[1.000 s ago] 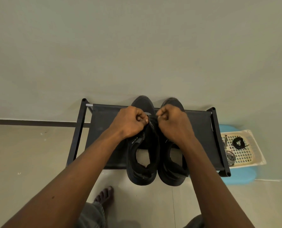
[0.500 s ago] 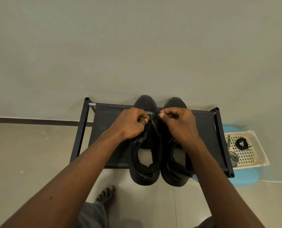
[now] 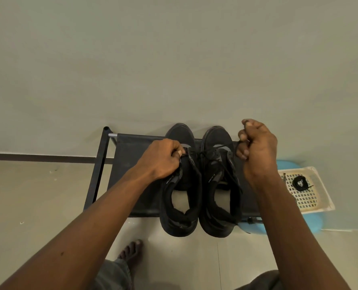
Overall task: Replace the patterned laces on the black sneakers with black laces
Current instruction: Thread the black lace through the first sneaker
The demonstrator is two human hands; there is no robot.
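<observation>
- Evidently the re-lacing itself is in hand: a black lace runs from the eyelet area between the pair up to the right hand, and it looks nearly taut.
- Right fingers are curled and clamped on the lace's end, raised at about 2 o'clock from the shoes.
- Left hand grips the upper of the left sneaker beside its tongue, fingers closed on the material (probably steadying it against the pull).
- Strands lie across the right sneaker. The left one shows an open throat with no lace I can make out, and which eyelet the pulled end leaves is too fine to tell.
- Both sneakers stand side by side on the black shoe rack, toes at 12 o'clock against the wall, heels overhanging its near edge.
- At 3 o'clock, a white basket on something blue holds a coiled spare lace and what appear to be the patterned laces, so the old pair seems already out.
- Next, I judge, the slack should be drawn through, the ends evened, and the tip fed into the next eyelet, which needs a fine pinch near the tip and a steady shoe.
</observation>
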